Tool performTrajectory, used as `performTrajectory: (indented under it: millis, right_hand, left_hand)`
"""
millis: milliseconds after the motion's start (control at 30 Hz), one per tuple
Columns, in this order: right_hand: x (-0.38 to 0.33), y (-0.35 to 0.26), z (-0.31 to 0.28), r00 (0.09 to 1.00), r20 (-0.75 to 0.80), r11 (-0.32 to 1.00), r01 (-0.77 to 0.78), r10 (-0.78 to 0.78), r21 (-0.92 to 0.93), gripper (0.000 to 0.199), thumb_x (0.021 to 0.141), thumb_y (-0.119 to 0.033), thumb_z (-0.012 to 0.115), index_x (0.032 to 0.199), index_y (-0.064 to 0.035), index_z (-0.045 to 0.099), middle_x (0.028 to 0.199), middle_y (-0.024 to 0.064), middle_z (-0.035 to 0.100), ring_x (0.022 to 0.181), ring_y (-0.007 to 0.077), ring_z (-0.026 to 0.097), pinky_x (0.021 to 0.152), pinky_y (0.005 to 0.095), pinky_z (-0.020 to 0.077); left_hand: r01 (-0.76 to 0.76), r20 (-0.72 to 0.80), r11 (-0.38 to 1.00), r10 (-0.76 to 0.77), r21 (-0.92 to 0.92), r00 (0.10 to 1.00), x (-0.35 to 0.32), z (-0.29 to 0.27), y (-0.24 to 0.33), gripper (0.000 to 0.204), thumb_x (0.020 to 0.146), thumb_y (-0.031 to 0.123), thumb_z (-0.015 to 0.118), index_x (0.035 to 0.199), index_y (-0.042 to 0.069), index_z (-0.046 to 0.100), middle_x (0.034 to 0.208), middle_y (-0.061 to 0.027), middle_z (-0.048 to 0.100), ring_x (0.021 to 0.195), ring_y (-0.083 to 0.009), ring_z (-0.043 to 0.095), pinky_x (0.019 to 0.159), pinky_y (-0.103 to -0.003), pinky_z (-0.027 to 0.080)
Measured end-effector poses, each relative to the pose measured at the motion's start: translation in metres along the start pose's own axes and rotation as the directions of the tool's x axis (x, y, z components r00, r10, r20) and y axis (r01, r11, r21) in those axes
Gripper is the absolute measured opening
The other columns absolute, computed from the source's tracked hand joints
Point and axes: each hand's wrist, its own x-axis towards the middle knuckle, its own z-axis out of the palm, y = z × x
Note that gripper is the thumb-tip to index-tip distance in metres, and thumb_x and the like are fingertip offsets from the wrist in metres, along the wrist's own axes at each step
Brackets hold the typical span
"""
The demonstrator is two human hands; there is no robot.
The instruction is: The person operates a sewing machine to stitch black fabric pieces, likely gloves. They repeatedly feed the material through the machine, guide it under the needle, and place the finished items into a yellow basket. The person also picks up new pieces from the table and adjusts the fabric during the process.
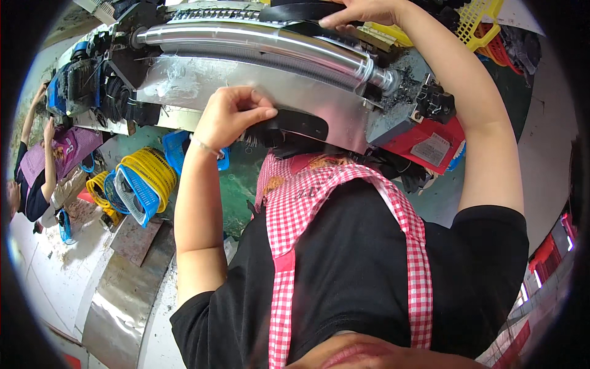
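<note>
My left hand [236,117] is closed, thumb and fingers pinching a flat black strip [298,125] with a rounded end. This strip lies along the front edge of the machine's sloping metal plate [184,80]. More dark material hangs just below it, too shadowed to make out. Across the machine, my right hand [362,12] reaches past a shiny metal roller [258,40]. Its thumb and fingers are closed on a wide black strip [301,11] behind the roller; some of those fingers are hidden.
Black crumbs lie around the roller's right end. A red package [430,144] sits by the machine's right corner. Stacked yellow and blue baskets [144,184] stand on the floor at left. Farther left, a person [46,160] works at another machine. A yellow crate [476,24] is at upper right.
</note>
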Motion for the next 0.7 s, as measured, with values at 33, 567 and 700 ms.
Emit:
performTrajectory:
  millis: [33,567,700]
  right_hand:
    - [-0.004,-0.005,0.001,1.000,-0.009,1.000,-0.020,0.020,-0.020,0.029,0.093,-0.030,0.075,0.102,-0.0035,0.067,0.082,-0.0002,0.065,0.068,0.0073,0.056,0.062,0.0241,0.0454]
    - [0.000,0.016,-0.014,0.996,-0.048,0.995,-0.069,0.073,0.078,0.034,0.095,-0.024,0.070,0.120,-0.0010,0.066,0.101,0.0019,0.069,0.091,0.0120,0.062,0.082,0.0316,0.0520]
    - [-0.009,-0.009,-0.013,0.997,-0.002,0.977,-0.072,0.073,-0.200,0.046,0.090,-0.034,0.077,0.118,0.0003,0.066,0.100,0.0042,0.069,0.090,0.0135,0.062,0.079,0.0317,0.0505]
  left_hand:
    - [-0.015,-0.058,0.999,0.013,-0.030,0.998,-0.004,0.002,-0.004,0.015,0.085,0.013,0.081,0.083,0.001,0.072,0.075,-0.0006,0.071,0.070,-0.0058,0.063,0.066,-0.023,0.051]
    - [-0.151,-0.525,0.987,0.101,-0.053,0.845,0.001,0.019,0.002,0.019,0.089,0.009,0.077,0.100,-0.001,0.066,0.079,-0.0066,0.071,0.070,-0.0129,0.071,0.057,-0.022,0.053]
    - [-0.127,-0.506,0.981,0.036,-0.146,0.862,-0.034,0.011,-0.020,0.015,0.092,0.006,0.073,0.104,0.000,0.065,0.083,-0.0035,0.070,0.068,-0.0088,0.066,0.060,-0.019,0.051]
